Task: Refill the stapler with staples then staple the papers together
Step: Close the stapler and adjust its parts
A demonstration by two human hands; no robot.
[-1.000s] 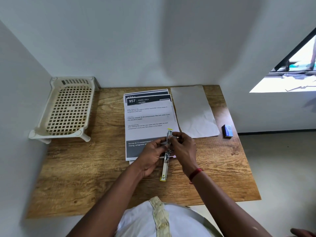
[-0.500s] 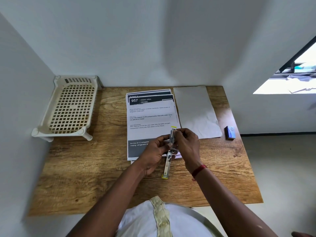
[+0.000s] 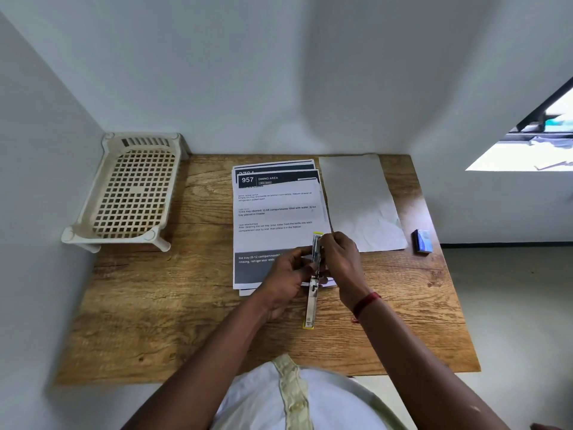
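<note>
A person seated at a wooden worktop [image 3: 173, 321] holds a stapler [image 3: 311, 302] in both hands near the middle of the surface. The stapler is swung open almost flat, a long metal strip with yellow tips. One end points to 12 o'clock over the papers [image 3: 273, 212] and the other to 6 o'clock over bare wood. The left hand [image 3: 288, 276] grips the stapler's middle from the 9 o'clock side, its fingers [image 3: 305, 252] curled against the metal. The right hand [image 3: 341, 259], a red thread [image 3: 366, 302] round its wrist, pinches the upper arm from the 3 o'clock side. The printed papers lie in a loose, slightly fanned stack toward 12 o'clock, their near edge under the hands and a dark "957 DINING AREA" heading at the top. A blank, creased sheet [image 3: 359, 200] lies just beside the stack at 1 o'clock. A small blue box [image 3: 422, 241] sits apart near the worktop's edge at 2 o'clock. A cream plastic rack [image 3: 130, 190] with a grid top stands on short legs in the corner at 10 o'clock, against the white walls. A bright window [image 3: 524, 150] shows at far right.
</note>
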